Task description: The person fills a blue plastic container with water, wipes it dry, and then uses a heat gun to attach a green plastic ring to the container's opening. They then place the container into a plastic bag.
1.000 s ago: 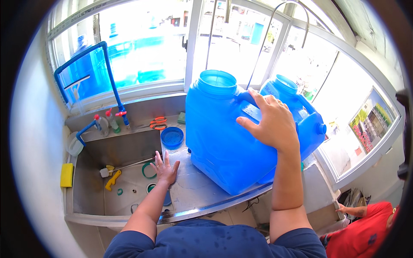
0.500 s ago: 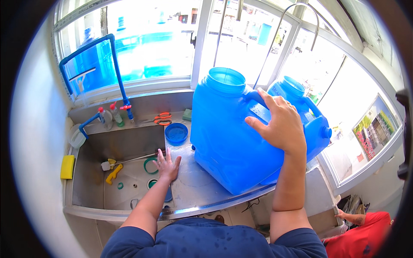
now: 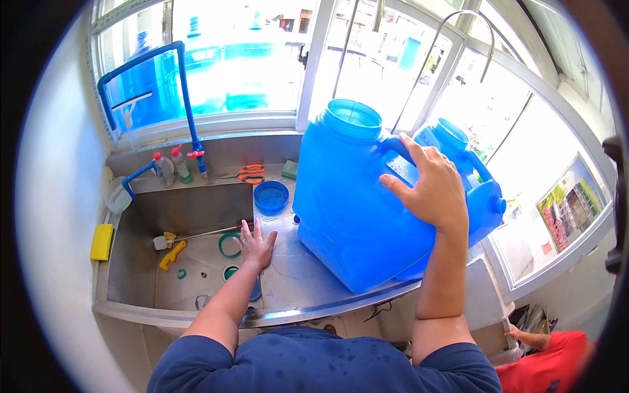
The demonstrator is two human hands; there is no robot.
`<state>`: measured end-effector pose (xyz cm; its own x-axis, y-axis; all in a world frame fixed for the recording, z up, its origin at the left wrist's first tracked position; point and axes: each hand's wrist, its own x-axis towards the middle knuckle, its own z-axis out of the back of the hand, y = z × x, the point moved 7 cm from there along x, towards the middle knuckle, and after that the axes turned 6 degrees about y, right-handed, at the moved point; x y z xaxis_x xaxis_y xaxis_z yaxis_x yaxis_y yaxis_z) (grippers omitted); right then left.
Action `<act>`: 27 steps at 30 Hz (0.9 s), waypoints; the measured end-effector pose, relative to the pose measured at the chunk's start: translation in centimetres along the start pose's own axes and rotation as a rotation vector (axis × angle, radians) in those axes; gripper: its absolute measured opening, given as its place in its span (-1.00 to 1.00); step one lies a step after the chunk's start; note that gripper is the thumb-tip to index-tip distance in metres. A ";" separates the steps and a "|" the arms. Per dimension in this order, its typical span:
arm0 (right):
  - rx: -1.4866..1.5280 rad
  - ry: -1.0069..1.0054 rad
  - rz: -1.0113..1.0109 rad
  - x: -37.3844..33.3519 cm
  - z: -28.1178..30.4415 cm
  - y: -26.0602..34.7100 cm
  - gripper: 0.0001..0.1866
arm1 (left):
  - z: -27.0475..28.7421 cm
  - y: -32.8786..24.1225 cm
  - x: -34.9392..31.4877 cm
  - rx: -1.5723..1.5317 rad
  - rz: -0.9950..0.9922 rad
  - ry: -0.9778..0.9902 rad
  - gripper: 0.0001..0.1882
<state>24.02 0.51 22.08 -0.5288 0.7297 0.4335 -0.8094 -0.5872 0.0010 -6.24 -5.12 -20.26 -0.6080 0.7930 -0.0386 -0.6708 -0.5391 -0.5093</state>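
A large blue plastic water jug (image 3: 354,216) stands on the steel counter, its wide round mouth uncapped. My right hand (image 3: 432,187) lies over the top of this jug by its moulded handle, thumb spread away from the fingers. Behind it, a second blue jug (image 3: 449,136) is partly hidden. My left hand (image 3: 255,245) is open with fingers spread, at the border between sink and counter, holding nothing. Just beyond it a round blue cap (image 3: 271,197) lies on the counter. A green ring (image 3: 229,244) is in the sink beside my left fingers.
In the steel sink (image 3: 141,262) lie a yellow-handled brush (image 3: 171,257) and small green parts. Orange-handled scissors (image 3: 251,173), bottles with red tops (image 3: 164,169) and blue piping (image 3: 190,105) line the back. A person in red (image 3: 550,363) is at lower right.
The view has shifted slightly, so sink and counter sit a little differently in the picture. Both hands keep nearly the same pose, and the jug remains on the counter.
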 end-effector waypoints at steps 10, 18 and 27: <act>-0.026 -0.012 0.002 0.1 -0.3 0.0 -0.21 | -0.6 0.8 0.5 -0.016 0.025 -0.022 -0.03; -0.092 -0.043 0.022 0.0 -0.4 -0.1 -0.24 | 5.8 0.1 -3.5 -0.185 -0.273 -0.142 -0.26; -0.078 0.000 0.041 0.1 -0.6 -0.3 -0.20 | 14.7 -12.3 -20.5 -0.178 -1.059 0.804 -0.82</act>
<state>24.03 0.94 21.61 -0.5616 0.7058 0.4317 -0.8048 -0.5871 -0.0871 8.21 -18.93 -0.59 0.6240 0.7812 -0.0186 -0.5587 0.4295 -0.7095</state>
